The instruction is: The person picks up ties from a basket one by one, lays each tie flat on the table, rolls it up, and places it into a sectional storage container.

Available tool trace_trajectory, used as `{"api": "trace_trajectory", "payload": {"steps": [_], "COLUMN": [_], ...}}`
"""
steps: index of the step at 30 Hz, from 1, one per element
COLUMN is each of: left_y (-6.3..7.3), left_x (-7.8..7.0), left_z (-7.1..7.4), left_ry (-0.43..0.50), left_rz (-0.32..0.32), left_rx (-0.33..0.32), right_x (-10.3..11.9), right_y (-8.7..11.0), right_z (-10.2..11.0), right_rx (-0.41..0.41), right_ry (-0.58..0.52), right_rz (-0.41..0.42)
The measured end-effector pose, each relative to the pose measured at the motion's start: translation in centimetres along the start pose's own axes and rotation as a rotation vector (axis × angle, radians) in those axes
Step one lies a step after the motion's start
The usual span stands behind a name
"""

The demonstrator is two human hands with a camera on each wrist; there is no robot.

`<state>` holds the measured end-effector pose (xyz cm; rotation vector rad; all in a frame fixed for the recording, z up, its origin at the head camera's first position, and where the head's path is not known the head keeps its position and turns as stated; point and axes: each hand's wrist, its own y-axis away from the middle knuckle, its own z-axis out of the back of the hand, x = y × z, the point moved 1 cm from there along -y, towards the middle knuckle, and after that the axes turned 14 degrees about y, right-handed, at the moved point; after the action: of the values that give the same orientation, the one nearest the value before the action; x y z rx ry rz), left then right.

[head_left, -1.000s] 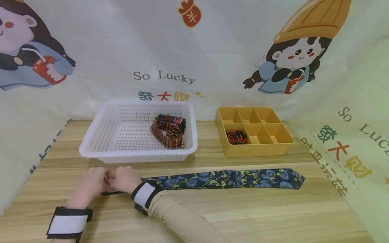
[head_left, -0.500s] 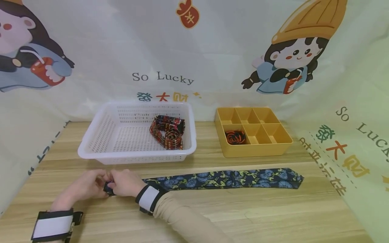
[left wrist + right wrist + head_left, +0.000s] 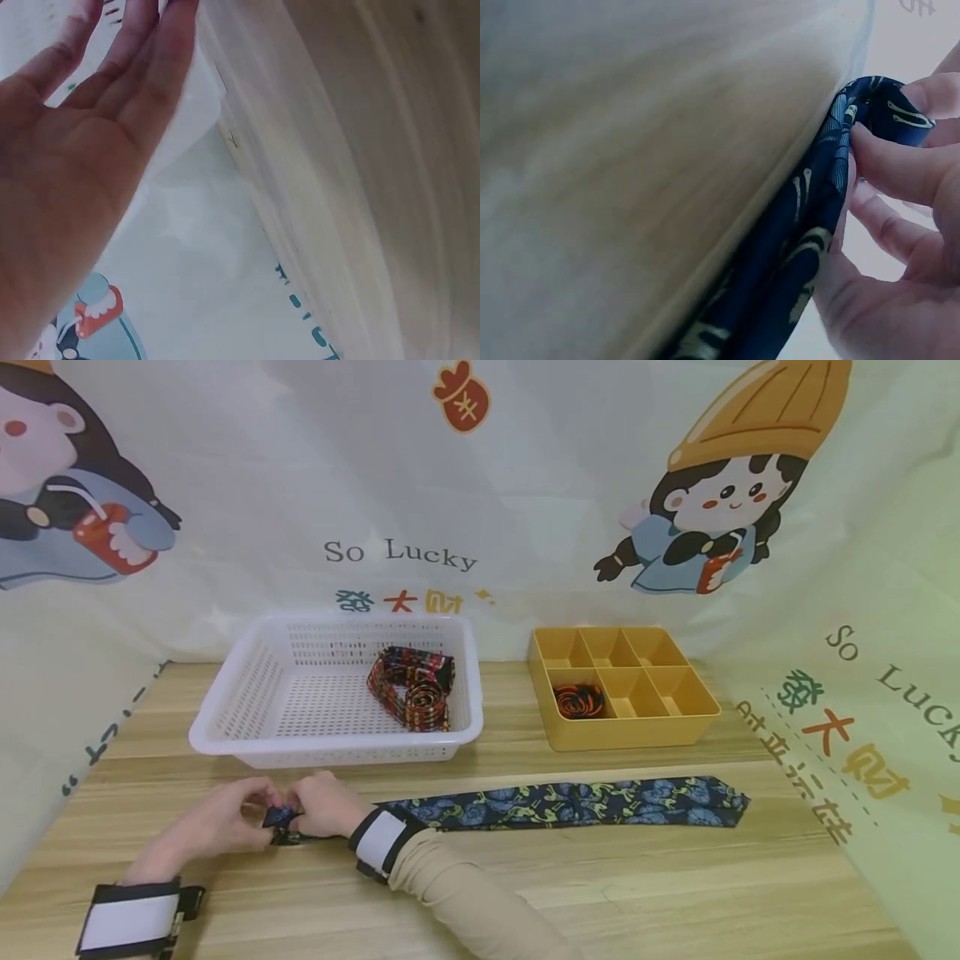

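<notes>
Navy patterned fabric necktie (image 3: 555, 804) lies stretched toward the right edge of the wooden table (image 3: 675, 893); your left hand (image 3: 213, 818) and right hand (image 3: 326, 804) pinch its curled left end, seemingly to stop it unrolling.

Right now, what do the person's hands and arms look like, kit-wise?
Left hand and right hand: bare, no gloves. Black left wristband and black right wristband, each with a whitish panel. Tan sleeve on the right forearm.

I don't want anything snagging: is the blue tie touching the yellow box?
Apart. The head view shows a strip of bare table between the front of the yellow box and the blue tie.
</notes>
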<state>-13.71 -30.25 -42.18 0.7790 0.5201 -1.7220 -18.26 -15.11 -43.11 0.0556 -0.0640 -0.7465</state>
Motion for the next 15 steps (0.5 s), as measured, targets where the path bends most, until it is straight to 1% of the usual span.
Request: {"api": "trace_trajectory", "payload": {"steps": [2,3,6,8,11,13,15], "left_y": [-0.14,-0.23,-0.5,-0.66,-0.74,-0.7,-0.6], "left_x": [-0.2,-0.29,-0.6,-0.81,-1.0,-1.02,-0.92], "left_z": [-0.14,-0.19,-0.45,-0.64,-0.85,-0.88,-0.83], "left_ry": [0.011,0.003,-0.029,-0.051,-0.078,-0.078,-0.063], "left_rz": [-0.024,-0.032,-0.029,-0.032,-0.04,-0.041,-0.026], "left_rx": [-0.001,0.001,0.006,0.011,0.008,0.017,0.036], "right_x": [-0.06,-0.09,-0.29,-0.48,-0.54,-0.44,-0.29], "right_y": [0.03,0.08,0.19,0.29,0.32,0.32,0.34], "right_z": [0.1,0.18,0.44,0.54,0.56,0.54,0.53], "right_rx": [0.005,0.013,0.047,0.058,0.035,0.015,0.01], "right_ry": [0.009,-0.008,-0.073,-0.104,-0.071,-0.032,-0.014], "right_rz": [0.024,0.038,0.08,0.083,0.079,0.07,0.053]}}
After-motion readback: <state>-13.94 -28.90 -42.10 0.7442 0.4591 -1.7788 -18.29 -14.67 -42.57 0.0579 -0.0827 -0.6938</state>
